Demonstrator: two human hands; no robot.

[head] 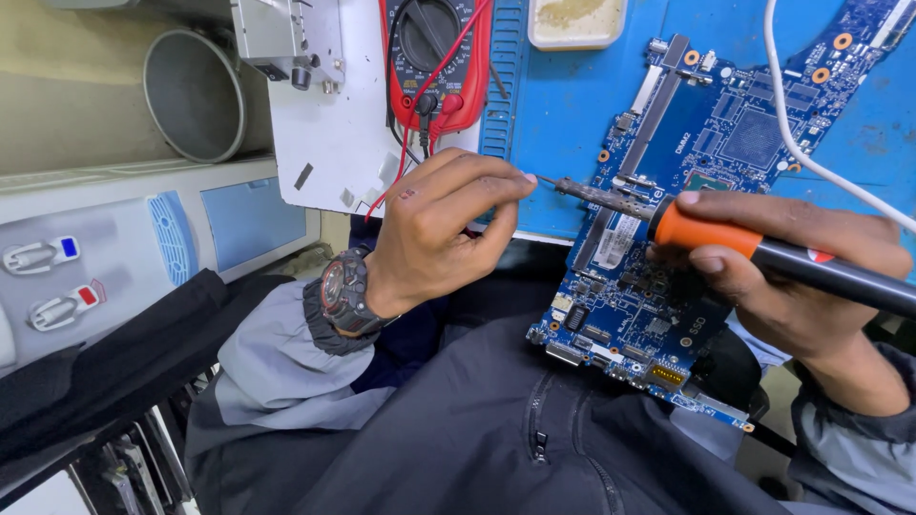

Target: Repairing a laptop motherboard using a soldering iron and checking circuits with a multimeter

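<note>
- We see a blue laptop motherboard (658, 238) lying tilted across the near edge of a blue work mat (572, 105), its lower end hanging off the mat toward our lap.
- Our right hand (792, 277) rests over the right side of the motherboard, fingers wrapped tightly around a soldering iron (744, 246) with an orange collar and black handle.
- The iron's dark metal tip (572, 189) points left, just past the motherboard's left edge.
- Our left hand (444, 234) sits just left of the motherboard, fingertips pinched together right at the iron's tip; whatever they pinch is too small for us to make out.
- A black and red wristwatch (345, 291) circles the left wrist, further left of the motherboard.
- A white cable (792, 124) crosses the motherboard's upper right part.
- A red multimeter (439, 57) with red and black leads lies up and left of the motherboard, beyond the mat's ridged edge.
- A shallow beige tray (577, 21) sits above the motherboard on the mat.
- A grey metal bowl (196, 95) stands far left of the motherboard.
- Below the motherboard we see our dark grey jacket (496, 429) with a zip.
</note>
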